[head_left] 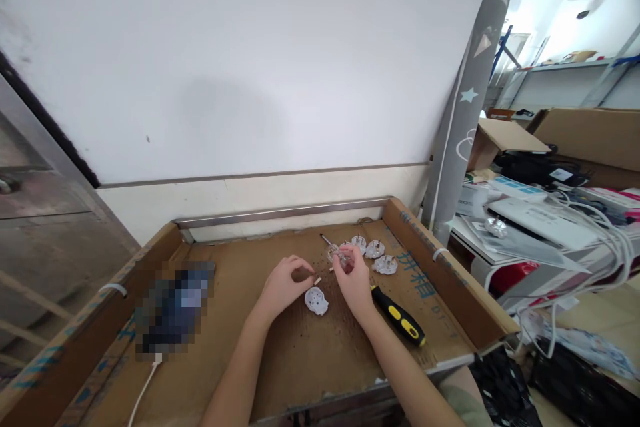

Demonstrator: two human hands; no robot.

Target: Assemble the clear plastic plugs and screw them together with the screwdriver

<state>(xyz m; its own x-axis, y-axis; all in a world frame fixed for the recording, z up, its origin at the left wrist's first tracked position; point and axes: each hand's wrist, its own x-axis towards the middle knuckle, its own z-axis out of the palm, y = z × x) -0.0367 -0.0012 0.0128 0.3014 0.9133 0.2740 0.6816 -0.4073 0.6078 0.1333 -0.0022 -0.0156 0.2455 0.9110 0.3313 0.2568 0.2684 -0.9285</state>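
Note:
My left hand [290,283] is closed in a pinch, thumb and forefinger nearly meeting beside a small pale strip [318,280]; whether they grip it I cannot tell. Just below lies a whitish clear plastic piece with holes [317,301]. My right hand [354,283] is closed, its fingertips around a clear plastic piece [339,257] that they partly hide. A screwdriver with a black and yellow handle [400,317] lies under that hand, its tip showing beyond the fingers. Several similar clear pieces with metal pins [385,265] sit to the right.
Cardboard [285,360] lines the bench top, with raised cardboard sides [450,280]. A blurred-out dark device [175,310] lies at left with a white cable [143,392]. White wall rises behind. At right, a cluttered table holds boxes [510,137] and cables [613,247].

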